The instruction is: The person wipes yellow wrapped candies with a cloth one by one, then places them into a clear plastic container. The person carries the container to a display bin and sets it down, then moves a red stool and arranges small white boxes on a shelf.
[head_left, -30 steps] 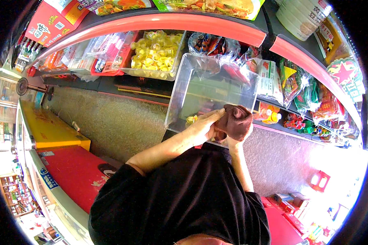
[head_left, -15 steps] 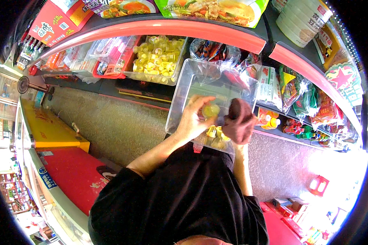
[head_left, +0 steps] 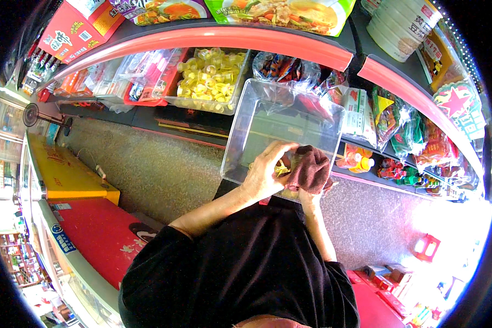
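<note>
A clear plastic box point(head_left: 240, 128) rests in front of my body, its far edge close to the shelf. Over it, my left hand point(head_left: 263, 174) is closed around a small yellow jelly cup, mostly hidden by fingers and cloth. My right hand point(head_left: 310, 199) grips a brown cloth point(head_left: 310, 170) that covers most of its fingers. The cloth is pressed against the cup, so both hands meet above the near part of the box. Other yellow cups point(head_left: 281, 168) show in the box beneath my hands, partly hidden.
On the shelf beyond the box, a bin of yellow cups point(head_left: 210, 82) stands beside a red tray point(head_left: 147, 98) and bagged snacks point(head_left: 290, 68). A red shelf edge point(head_left: 202, 35) curves above. Orange-capped bottles point(head_left: 361, 162) are to the right, a red chest point(head_left: 93, 235) to the left.
My left hand has moved down and right with the cup, while the cloth in my right hand has come in to meet it. The box has barely moved.
</note>
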Demonstrator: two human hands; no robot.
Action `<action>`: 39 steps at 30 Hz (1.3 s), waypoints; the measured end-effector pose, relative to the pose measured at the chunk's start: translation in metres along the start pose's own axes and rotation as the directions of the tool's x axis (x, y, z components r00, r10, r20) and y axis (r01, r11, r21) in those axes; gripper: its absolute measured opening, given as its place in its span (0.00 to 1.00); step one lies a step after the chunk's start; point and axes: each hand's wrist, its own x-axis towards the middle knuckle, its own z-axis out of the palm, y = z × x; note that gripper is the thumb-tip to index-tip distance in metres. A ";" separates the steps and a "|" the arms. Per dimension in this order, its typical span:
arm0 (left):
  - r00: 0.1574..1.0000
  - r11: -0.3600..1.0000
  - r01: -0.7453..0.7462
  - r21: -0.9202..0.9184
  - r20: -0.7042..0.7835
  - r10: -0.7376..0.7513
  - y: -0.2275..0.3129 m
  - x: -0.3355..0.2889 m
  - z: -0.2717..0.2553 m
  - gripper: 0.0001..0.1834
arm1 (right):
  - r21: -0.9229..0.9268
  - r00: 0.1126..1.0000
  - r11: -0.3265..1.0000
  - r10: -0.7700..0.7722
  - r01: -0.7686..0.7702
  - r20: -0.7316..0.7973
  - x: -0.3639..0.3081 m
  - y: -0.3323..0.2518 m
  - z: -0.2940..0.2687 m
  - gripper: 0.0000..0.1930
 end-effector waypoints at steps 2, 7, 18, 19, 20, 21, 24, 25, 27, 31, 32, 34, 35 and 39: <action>0.996 0.995 0.088 -0.056 -0.023 -0.090 0.004 0.000 0.001 0.30 | -0.251 0.959 0.948 -0.238 0.196 -0.150 -0.007 0.010 0.004 0.12; 0.951 0.870 0.306 -0.386 0.165 -0.261 -0.008 -0.004 0.001 0.26 | -0.210 0.932 0.967 -0.202 0.142 -0.301 -0.011 0.010 0.005 0.17; 0.885 0.536 0.465 -0.704 0.349 -0.309 -0.029 -0.007 0.002 0.18 | -0.616 0.918 0.741 -0.390 0.269 -0.069 -0.002 0.019 -0.003 0.25; 0.886 0.512 0.462 -0.725 0.351 -0.302 -0.034 -0.008 0.003 0.18 | -0.625 0.939 0.736 -0.345 0.261 -0.014 0.000 0.019 -0.005 0.26; 0.888 0.486 0.457 -0.745 0.353 -0.294 -0.037 -0.009 0.003 0.18 | -0.635 0.954 0.730 -0.297 0.254 0.042 0.001 0.021 -0.008 0.26; 0.881 0.448 0.470 -0.761 0.371 -0.293 -0.035 -0.007 0.002 0.18 | -0.653 0.959 0.728 -0.282 0.211 -0.005 -0.006 0.042 -0.006 0.26; 0.862 0.354 0.495 -0.793 0.400 -0.309 -0.033 -0.002 -0.001 0.18 | -0.645 0.983 0.754 -0.184 0.124 -0.026 -0.017 0.069 0.004 0.26; 0.860 0.339 0.492 -0.802 0.385 -0.336 -0.037 -0.004 -0.003 0.18 | -0.604 0.991 0.786 -0.117 0.131 0.062 -0.003 0.013 0.003 0.26; 0.833 0.317 0.515 -0.797 0.378 -0.403 -0.038 -0.005 -0.002 0.19 | -0.533 0.975 0.817 -0.204 0.217 0.084 0.008 -0.007 0.008 0.24; 0.761 0.222 0.570 -0.791 0.406 -0.507 -0.047 -0.004 0.003 0.21 | -0.044 0.999 0.998 -0.033 0.034 0.022 -0.004 -0.001 0.012 0.21; 0.747 0.181 0.577 -0.796 0.425 -0.511 -0.050 -0.004 0.004 0.22 | -0.256 0.994 0.962 -0.085 0.101 0.073 -0.002 0.001 0.010 0.20; 0.736 0.173 0.604 -0.778 0.460 -0.497 -0.046 -0.004 0.000 0.26 | -0.338 0.998 0.940 -0.020 0.040 0.062 0.000 -0.004 0.010 0.18; 0.728 0.167 0.620 -0.767 0.482 -0.487 -0.043 -0.003 -0.002 0.27 | -0.214 0.995 0.972 0.098 -0.096 0.000 0.000 -0.007 0.010 0.18; 0.740 0.294 0.649 -0.701 0.492 -0.460 -0.040 0.000 -0.010 0.28 | 0.227 0.964 0.949 0.246 -0.218 -0.103 -0.004 -0.002 0.015 0.13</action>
